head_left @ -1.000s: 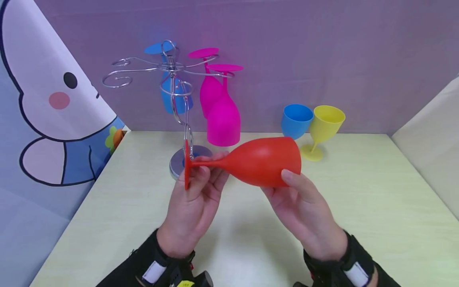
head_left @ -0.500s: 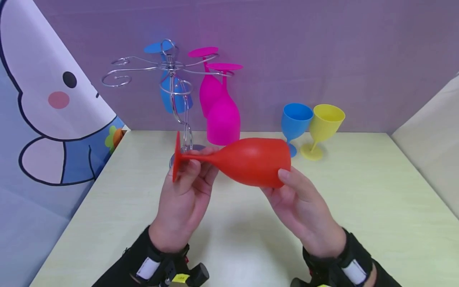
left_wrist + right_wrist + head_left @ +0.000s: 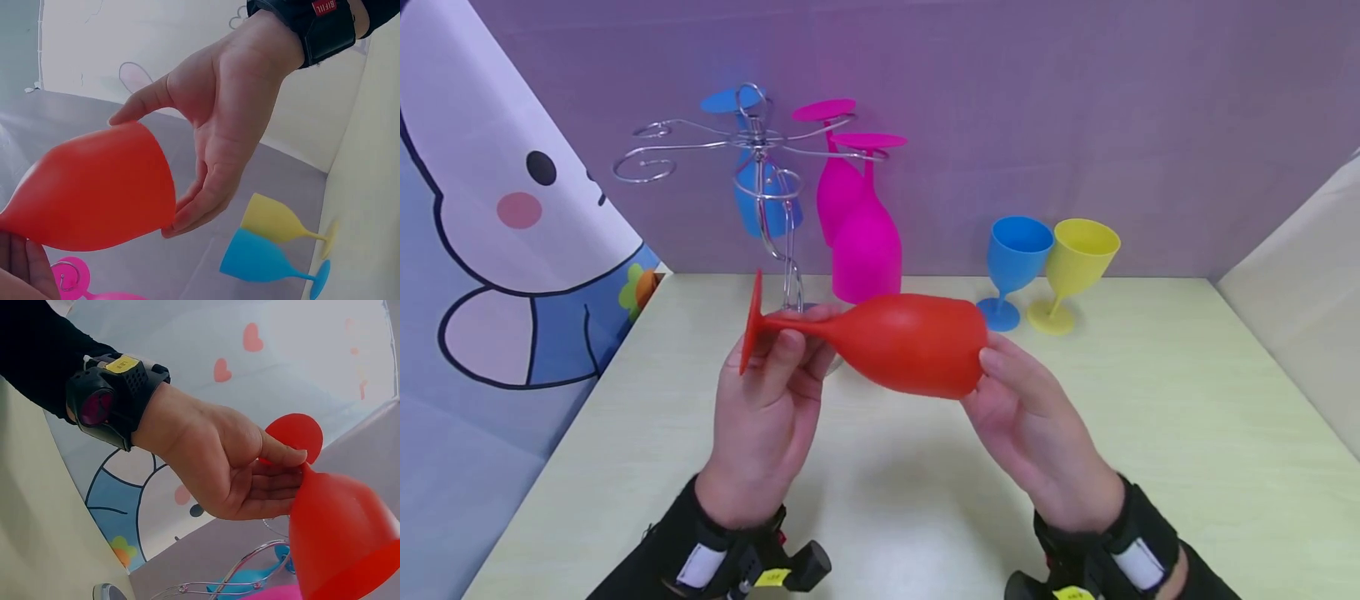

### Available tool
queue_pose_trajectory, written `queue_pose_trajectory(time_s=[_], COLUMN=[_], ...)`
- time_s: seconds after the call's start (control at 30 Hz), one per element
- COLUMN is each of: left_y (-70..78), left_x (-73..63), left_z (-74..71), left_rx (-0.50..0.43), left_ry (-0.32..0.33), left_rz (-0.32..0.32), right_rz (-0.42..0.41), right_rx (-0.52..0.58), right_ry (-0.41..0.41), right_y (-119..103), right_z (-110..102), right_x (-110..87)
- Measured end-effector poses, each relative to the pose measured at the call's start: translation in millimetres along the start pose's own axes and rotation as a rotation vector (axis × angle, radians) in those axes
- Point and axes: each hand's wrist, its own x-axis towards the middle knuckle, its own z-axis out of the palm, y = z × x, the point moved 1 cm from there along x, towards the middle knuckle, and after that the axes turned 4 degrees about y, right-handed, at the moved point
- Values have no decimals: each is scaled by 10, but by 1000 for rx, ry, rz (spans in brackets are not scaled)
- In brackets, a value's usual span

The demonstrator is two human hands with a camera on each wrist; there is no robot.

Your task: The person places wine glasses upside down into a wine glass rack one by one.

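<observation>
A red plastic goblet (image 3: 910,346) lies sideways in the air between my two hands, its foot to the left and its mouth to the right. My left hand (image 3: 767,417) pinches the stem near the foot, thumb in front. At the other end, my right hand (image 3: 1045,425) holds the bowl by its rim, with the thumb on the near side. From the left wrist view, the right hand (image 3: 225,119) spans the rim of the bowl. The right wrist view has the left thumb and fingers on the stem, just below the round foot (image 3: 297,434).
Behind the goblet stands a silver wire rack (image 3: 758,142). Two magenta goblets (image 3: 868,258) and a blue goblet (image 3: 747,204) hang upside down from it. Farther right, another blue goblet (image 3: 1015,262) and a yellow goblet (image 3: 1077,258) stand upright on the pale table (image 3: 1187,417).
Both hands keep hold of the red goblet, which has shifted left, the left hand travelling with it. Its foot has risen slightly, and the standing blue goblet's base has come into sight.
</observation>
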Motion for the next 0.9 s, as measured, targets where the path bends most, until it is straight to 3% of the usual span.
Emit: queue_pose_trajectory(time_s=[0.23,0.47,0.7,0.9], left_y=[2,66,105,110], left_x=[10,-48,-131,-189], left_z=[-3,23,93,127], left_rx=[51,366,478,571], left_ry=[-11,-48,-96,-197], left_rz=[4,196,273,424], right_rz=[-27,-234,-343,-529], right_rx=[-50,-217,-316,-624], right_ry=[31,35,-22,-81], right_y=[-10,-47,-51,4], right_z=[-30,-20,-2,-17], right_x=[15,15,-33,-37])
